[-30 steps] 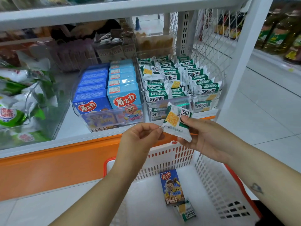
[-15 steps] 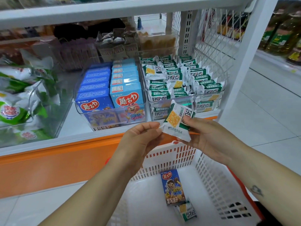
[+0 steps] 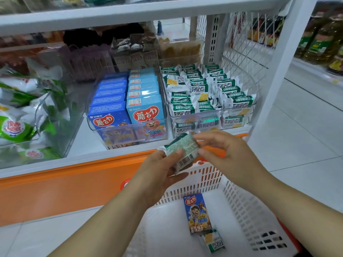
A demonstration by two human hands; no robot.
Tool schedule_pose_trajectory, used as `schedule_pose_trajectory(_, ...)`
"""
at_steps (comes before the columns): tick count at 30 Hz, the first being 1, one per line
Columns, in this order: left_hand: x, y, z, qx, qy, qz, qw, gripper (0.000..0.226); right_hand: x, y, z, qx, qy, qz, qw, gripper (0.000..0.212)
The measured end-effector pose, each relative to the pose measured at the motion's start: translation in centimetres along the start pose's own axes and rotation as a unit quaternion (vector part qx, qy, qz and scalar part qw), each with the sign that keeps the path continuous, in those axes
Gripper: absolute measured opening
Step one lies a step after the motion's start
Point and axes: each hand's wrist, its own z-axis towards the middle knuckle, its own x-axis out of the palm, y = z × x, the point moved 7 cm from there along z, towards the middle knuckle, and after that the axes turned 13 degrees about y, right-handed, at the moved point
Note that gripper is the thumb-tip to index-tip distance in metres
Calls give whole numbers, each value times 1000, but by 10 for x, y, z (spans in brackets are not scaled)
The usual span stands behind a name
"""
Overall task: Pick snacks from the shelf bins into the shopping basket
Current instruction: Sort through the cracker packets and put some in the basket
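A green-and-white cracker packet (image 3: 182, 149) is held above the far rim of the white shopping basket (image 3: 246, 210), back side and barcode facing me. My left hand (image 3: 159, 175) grips it from below and the left. My right hand (image 3: 228, 154) pinches its upper right edge. Inside the basket lie a dark blue snack box (image 3: 196, 212) and another cracker packet (image 3: 213, 242). On the shelf behind, a clear bin (image 3: 196, 125) holds several matching cracker packets, and a second clear bin (image 3: 128, 134) holds blue snack boxes.
Green-and-white bags (image 3: 16, 117) fill a bin at the left. The shelf has an orange base (image 3: 65, 186) and a white upright post (image 3: 278, 71) at its right end. Oil bottles (image 3: 323, 39) stand on a far shelf across the tiled aisle.
The packet has been turned over from front to barcode side and lowered slightly. My left hand went from pinching its corner to gripping it from below.
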Motion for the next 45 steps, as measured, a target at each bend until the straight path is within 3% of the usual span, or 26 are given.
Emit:
schedule_pose_trajectory(3, 9, 0, 0, 3, 50, 12, 999, 34, -2, -16, 2, 100, -19, 149, 984, 14)
schedule_pose_trajectory(6, 12, -1, 0, 12, 76, 16, 997, 43, 2, -25, 0, 148, -13, 253, 956, 26)
schedule_pose_trajectory(8, 11, -1, 1, 18, 75, 9, 997, 44, 2, -27, -2, 161, -12, 297, 941, 22)
schedule_pose_trajectory(13, 0, -9, 0, 53, 1, 136, 989, 34, 1, -34, -2, 154, -28, 250, 956, 21)
schedule_pose_trajectory(16, -6, -18, -4, 87, -41, 178, 979, 47, 4, -39, -1, 158, -35, 248, 955, 20)
schedule_pose_trajectory(20, -4, -28, -10, 111, -37, 201, 973, 43, 9, -44, 0, 178, -37, 299, 937, 23)
schedule_pose_trajectory(25, -9, -44, -11, 173, -104, 261, 944, 22, 15, -46, -2, 183, -33, 392, 901, 17)
schedule_pose_trajectory(29, -9, -57, -8, 199, -95, 333, 917, 25, 16, -32, 3, 171, 44, 445, 878, 57)
schedule_pose_trajectory(32, -3, -74, -4, 220, -69, 366, 902, 21, -4, -17, 16, 161, 46, 376, 912, 60)
schedule_pose_trajectory(35, -3, -109, 0, 298, -102, 422, 850, 21, -45, 6, 42, 83, -54, 230, 968, 45)
schedule_pose_trajectory(37, -8, -132, 3, 342, -146, 463, 805, 24, -67, 25, 60, 7, -137, 63, 989, 31)
schedule_pose_trajectory(39, -9, -147, 9, 352, -170, 510, 766, 23, -69, 42, 77, -50, -189, -170, 966, 31)
schedule_pose_trajectory(41, -8, -155, 16, 349, -178, 555, 734, 22, -54, 46, 96, -89, -185, -329, 922, 33)
schedule_pose_trajectory(43, -7, -159, 22, 356, -177, 587, 705, 24, -33, 38, 111, -94, -131, -378, 912, 33)
schedule_pose_trajectory(45, -5, -161, 33, 342, -152, 623, 687, 31, -18, 26, 119, -75, -63, -361, 927, 45)
